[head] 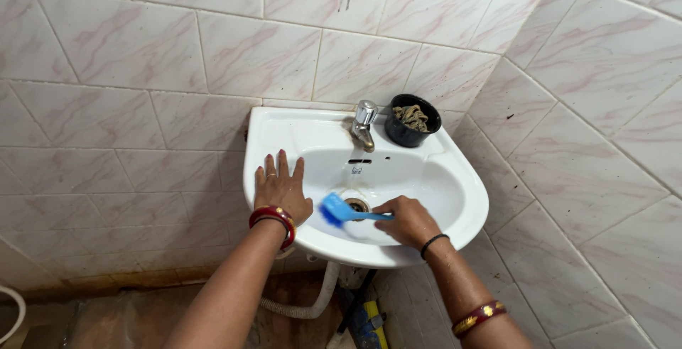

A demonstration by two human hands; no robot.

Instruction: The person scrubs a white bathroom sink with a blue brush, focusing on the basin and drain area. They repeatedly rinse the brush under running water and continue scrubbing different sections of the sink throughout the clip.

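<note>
A white wall-mounted sink (455, 178) hangs in a tiled corner. My left hand (280, 187) lies flat on the sink's left rim, fingers spread, holding nothing. A red bangle circles that wrist. My right hand (408, 221) grips the handle of a blue brush (337, 210), whose head rests inside the basin beside the drain (357, 204). A thin stream of water falls from the chrome tap (364, 125) toward the drain.
A black bowl (412, 120) with a brownish scrubber stands on the sink's back right ledge. Pale marbled tiles cover both walls. Under the sink hang a ribbed drain hose (312, 306) and a blue and yellow tool (366, 320).
</note>
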